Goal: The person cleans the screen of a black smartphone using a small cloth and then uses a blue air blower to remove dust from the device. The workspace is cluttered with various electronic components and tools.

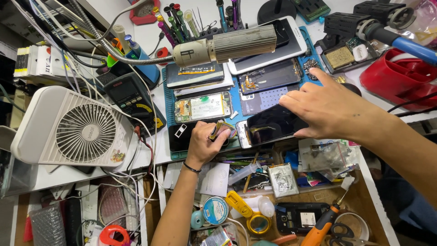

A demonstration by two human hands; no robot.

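A small curved strip of metal [222, 129] is pinched between the closed fingers of the left hand [203, 145], just beside the left end of a dark phone [268, 125]. The phone is pressed flat by the right hand [325, 109], whose fingers are spread open on its glass and clamp nothing. The phone is lying on the blue work mat [169, 105], among other opened phones. A white fan [75, 127] is seen well apart on the left, and a bent lamp [227, 45] hangs above the mat.

Left hand [203, 145] clenched, right hand [324, 108] splayed flat
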